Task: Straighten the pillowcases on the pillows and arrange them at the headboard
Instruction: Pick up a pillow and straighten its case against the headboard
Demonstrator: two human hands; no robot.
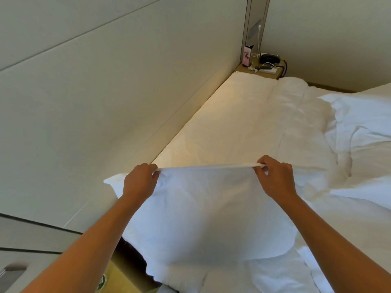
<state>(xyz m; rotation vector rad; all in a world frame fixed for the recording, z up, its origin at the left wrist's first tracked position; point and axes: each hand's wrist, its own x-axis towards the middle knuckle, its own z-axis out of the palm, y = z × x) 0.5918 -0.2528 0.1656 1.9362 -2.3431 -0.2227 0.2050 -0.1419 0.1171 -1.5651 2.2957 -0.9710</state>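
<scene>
A white pillow in its pillowcase (207, 214) hangs in front of me over the near end of the bed. My left hand (139, 178) pinches the upper hem of the pillowcase near its left corner. My right hand (275, 176) pinches the same hem further right, and the hem is stretched taut between them. The padded headboard panel (105, 92) runs along the left side of the bed. Whether a second pillow lies among the bedding at the right, I cannot tell.
A rumpled white duvet (349, 127) covers the right part of the bed, with bare white sheet (228, 123) along the headboard. A far nightstand (266, 70) holds a phone, cables and small items. A wooden nightstand (127, 271) sits below left.
</scene>
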